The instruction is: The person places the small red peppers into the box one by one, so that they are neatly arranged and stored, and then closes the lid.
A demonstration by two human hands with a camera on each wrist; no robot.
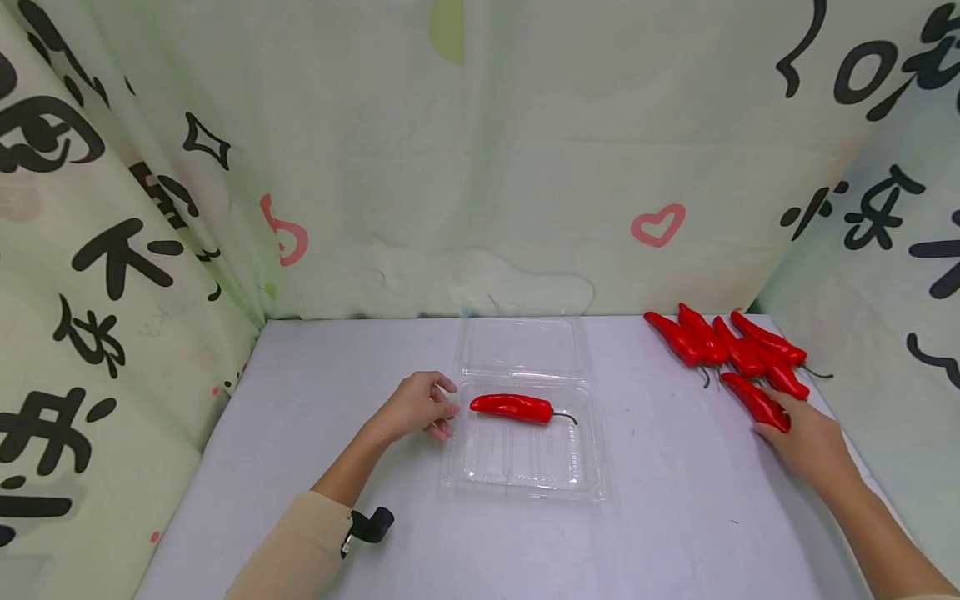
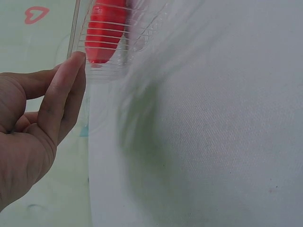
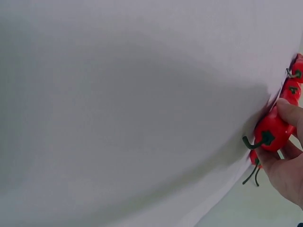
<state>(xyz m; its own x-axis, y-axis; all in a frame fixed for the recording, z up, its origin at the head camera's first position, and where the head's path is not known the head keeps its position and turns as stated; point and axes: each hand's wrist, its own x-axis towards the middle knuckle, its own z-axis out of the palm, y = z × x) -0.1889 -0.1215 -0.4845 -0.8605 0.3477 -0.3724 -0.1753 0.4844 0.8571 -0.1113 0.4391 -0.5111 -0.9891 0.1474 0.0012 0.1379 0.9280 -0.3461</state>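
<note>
My right hand grips a red chili pepper at the near side of a pile of similar peppers. Seen from the right wrist, thumb and fingers hold that pepper around its stem end, the green stem pointing out. A clear plastic clamshell box lies with its lid folded back, one red pepper lying across its base. Loosely bent, the fingers of my left hand are at the box's left edge; whether they touch it is unclear. The left wrist view shows those fingertips beside the box wall.
A white-covered table carries everything. Pale green printed cloth hangs behind the table and along both sides. The pile of peppers lies in the far right corner, near the right-hand cloth. A black strap piece shows at the left wrist.
</note>
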